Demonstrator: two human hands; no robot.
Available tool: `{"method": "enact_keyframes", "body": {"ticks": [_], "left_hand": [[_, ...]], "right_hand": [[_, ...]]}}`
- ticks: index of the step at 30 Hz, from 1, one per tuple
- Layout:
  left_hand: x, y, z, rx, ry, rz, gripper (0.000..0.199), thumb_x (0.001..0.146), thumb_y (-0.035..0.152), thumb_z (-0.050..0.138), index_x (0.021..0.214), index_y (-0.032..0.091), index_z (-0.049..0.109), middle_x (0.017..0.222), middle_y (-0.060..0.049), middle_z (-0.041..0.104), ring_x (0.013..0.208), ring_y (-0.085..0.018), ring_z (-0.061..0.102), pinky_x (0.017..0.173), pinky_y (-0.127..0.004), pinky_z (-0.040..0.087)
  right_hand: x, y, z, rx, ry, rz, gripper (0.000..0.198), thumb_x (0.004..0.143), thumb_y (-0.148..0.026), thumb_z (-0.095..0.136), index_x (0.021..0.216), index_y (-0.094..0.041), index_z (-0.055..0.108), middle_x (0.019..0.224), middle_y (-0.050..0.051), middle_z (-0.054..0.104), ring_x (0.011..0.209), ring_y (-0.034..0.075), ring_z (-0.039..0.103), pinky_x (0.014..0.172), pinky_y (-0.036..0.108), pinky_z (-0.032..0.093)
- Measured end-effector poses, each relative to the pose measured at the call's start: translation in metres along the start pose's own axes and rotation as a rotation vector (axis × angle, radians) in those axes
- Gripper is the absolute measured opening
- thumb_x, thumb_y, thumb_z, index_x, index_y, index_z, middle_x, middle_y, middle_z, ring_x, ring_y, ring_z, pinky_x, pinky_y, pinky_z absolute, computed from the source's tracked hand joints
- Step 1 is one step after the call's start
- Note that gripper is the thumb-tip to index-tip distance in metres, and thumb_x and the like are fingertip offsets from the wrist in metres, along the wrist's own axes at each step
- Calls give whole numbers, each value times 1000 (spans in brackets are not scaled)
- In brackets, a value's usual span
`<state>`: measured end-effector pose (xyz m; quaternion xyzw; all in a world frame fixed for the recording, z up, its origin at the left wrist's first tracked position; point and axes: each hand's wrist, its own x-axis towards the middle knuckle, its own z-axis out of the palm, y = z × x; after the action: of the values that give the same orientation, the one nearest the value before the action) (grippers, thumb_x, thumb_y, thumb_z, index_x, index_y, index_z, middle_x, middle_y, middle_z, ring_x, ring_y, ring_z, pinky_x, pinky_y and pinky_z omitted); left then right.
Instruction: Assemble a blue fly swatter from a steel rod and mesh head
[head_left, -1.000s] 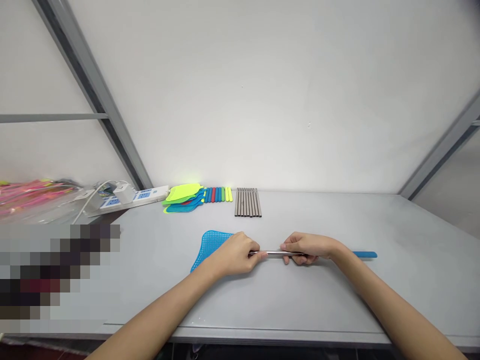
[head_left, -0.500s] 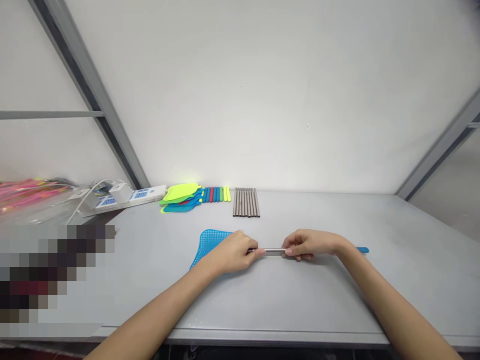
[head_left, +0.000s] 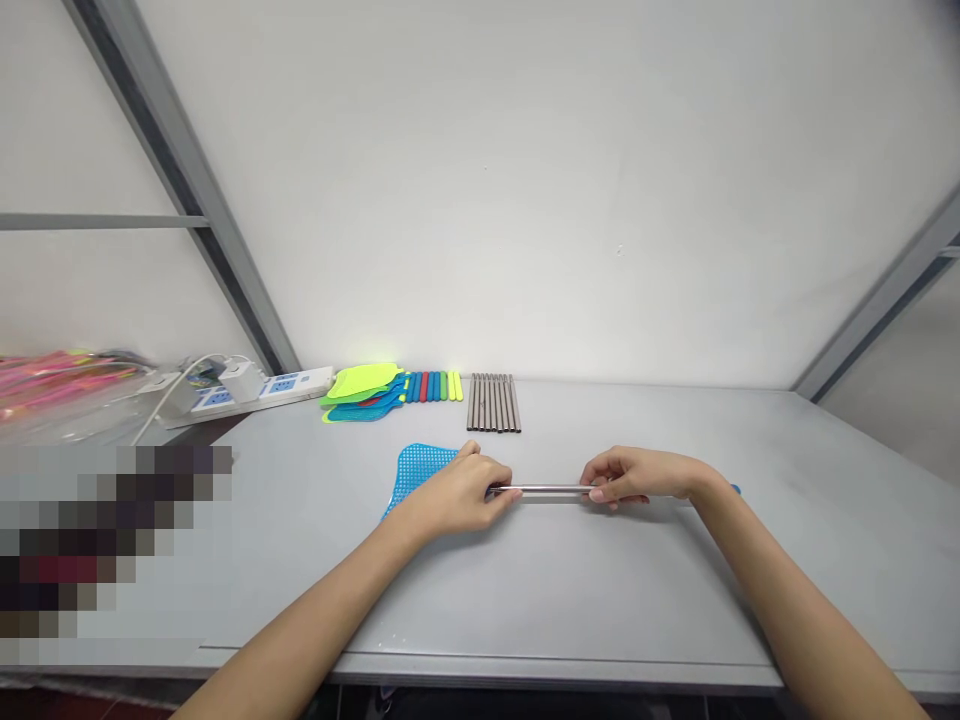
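Note:
A fly swatter with a blue mesh head [head_left: 421, 470] and a thin metal rod [head_left: 551, 489] lies across the front middle of the table, seen in the head view. My left hand [head_left: 472, 492] is closed around the rod close to the mesh head and covers part of the head. Farther right, my right hand [head_left: 626, 477] pinches the same rod between thumb and fingers. Beyond my right wrist, only the tip of the blue handle [head_left: 736, 490] shows; the wrist hides the rest.
Behind lie a row of metal tubes [head_left: 493, 404], several coloured handles [head_left: 435, 386] and a pile of swatter heads [head_left: 366, 386]. At left stand a power strip [head_left: 304, 382] with plugs and a plastic bag of pink items [head_left: 67, 385]. A white wall [head_left: 555, 200] bounds the back.
My right hand has slid to the right, away from my left, so more of the metal rod shows between them. Less of the handle's end is visible.

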<state>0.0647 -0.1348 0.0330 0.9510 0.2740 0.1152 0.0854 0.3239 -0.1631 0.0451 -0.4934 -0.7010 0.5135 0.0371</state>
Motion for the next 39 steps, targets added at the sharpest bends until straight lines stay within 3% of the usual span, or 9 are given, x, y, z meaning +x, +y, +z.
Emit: {"method": "enact_keyframes", "body": {"ticks": [30, 39], "left_hand": [[-1, 10, -2, -94, -26, 26, 19, 81, 27, 35, 74, 19, 51, 64, 3, 54, 55, -9, 39, 74, -28, 29], [-2, 7, -7, -101, 4, 35, 18, 80, 26, 36, 75, 18, 51, 70, 1, 55, 64, -10, 45, 77, -28, 28]], "right_hand": [[-2, -5, 2, -34, 39, -17, 36, 71, -45, 50, 88, -15, 58, 65, 1, 49, 49, 6, 32, 45, 20, 25], [-6, 0, -4, -48, 64, -18, 32, 72, -42, 50, 86, -15, 60, 64, 1, 47, 49, 6, 32, 45, 20, 26]]}}
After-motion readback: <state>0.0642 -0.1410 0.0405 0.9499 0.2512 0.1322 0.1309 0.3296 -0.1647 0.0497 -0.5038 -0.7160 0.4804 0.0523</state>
